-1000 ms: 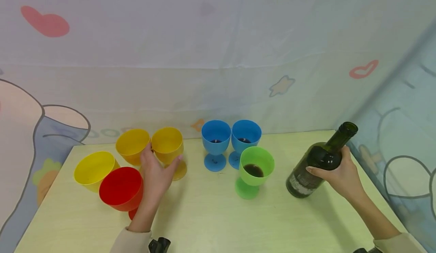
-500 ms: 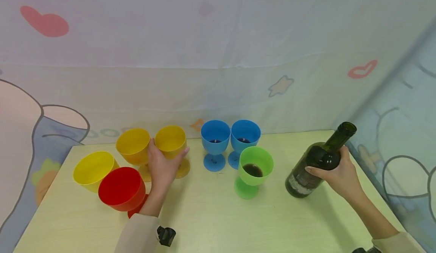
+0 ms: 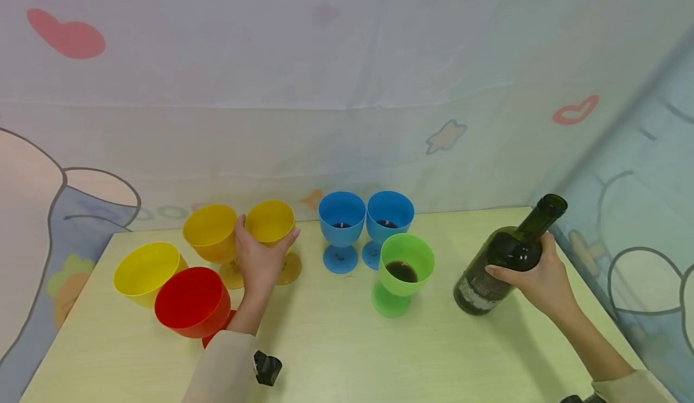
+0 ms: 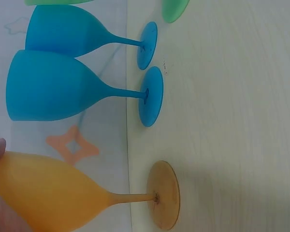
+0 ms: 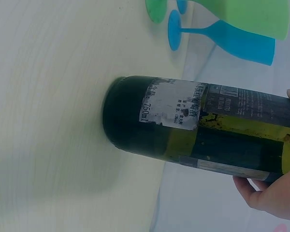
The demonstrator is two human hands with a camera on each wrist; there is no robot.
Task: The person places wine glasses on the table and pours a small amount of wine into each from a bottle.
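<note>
My left hand holds the bowl of an orange-yellow goblet, thumb on its right side and fingers on its left. In the left wrist view this goblet's foot is at table level, and only a fingertip and part of the palm show. On the right, my right hand grips a dark green wine bottle around its upper body. The bottle appears upright on the table, uncorked, with a torn label in the right wrist view. A second orange-yellow goblet stands just left of my left hand.
Two blue goblets and a green goblet with dark liquid stand mid-table. A red goblet is close to my left forearm, beside a yellow goblet. A printed cloth hangs behind the table.
My left hand has shifted the orange-yellow goblet slightly right and back, away from its neighbour, then stayed nearly still. The right hand and bottle have not visibly moved.
</note>
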